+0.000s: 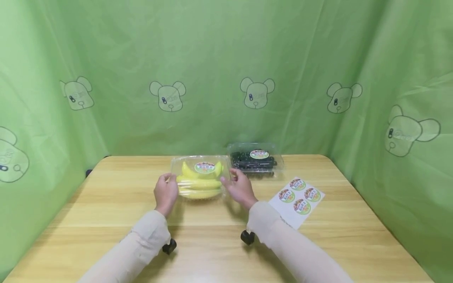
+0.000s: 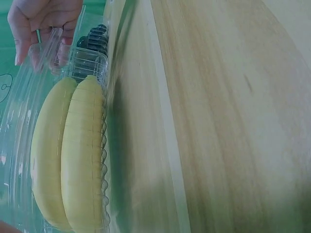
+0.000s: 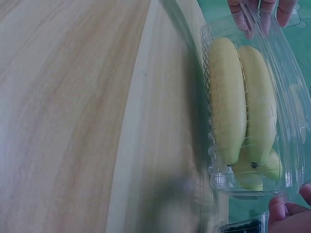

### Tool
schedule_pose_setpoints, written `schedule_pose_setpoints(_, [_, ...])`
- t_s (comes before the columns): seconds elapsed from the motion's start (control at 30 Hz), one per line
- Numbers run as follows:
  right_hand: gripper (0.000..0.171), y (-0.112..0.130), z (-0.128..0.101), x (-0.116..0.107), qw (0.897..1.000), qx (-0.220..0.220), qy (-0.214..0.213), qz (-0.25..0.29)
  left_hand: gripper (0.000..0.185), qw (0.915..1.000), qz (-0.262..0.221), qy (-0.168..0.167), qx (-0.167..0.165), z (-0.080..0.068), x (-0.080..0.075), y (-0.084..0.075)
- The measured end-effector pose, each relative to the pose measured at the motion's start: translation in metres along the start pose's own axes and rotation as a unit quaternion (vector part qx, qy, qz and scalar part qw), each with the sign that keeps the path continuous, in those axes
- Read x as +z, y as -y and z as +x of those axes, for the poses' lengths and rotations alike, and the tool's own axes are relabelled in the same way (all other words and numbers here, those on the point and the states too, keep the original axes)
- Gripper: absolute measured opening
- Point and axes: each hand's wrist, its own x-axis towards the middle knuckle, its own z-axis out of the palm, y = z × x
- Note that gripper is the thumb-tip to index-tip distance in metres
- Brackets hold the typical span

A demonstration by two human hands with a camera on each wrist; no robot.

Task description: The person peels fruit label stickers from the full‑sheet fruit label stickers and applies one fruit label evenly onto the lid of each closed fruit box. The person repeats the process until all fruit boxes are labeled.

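We hold the clear plastic clamshell of bananas [image 1: 201, 181] between both hands, our left hand [image 1: 165, 193] curled on its left end and our right hand [image 1: 240, 188] pinching its right end, the fingers [image 2: 29, 29] bent over the rim. The box rests on the wooden tabletop [image 1: 106, 212] near the middle of the far edge. Just behind it to the right sits a clamshell of dark berries [image 1: 255, 159], and a sheet of round stickers [image 1: 296, 199] lies toward the right edge.
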Motion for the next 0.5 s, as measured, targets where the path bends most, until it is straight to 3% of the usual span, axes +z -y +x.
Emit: schedule_pose_setpoints(0.5, [0.059, 0.0016, 0.0039, -0.0002, 1.000, 0.007, -0.004, 0.014, 0.041, 0.9993, -0.028, -0.025, -0.001, 0.0043, 0.0024, -0.0013])
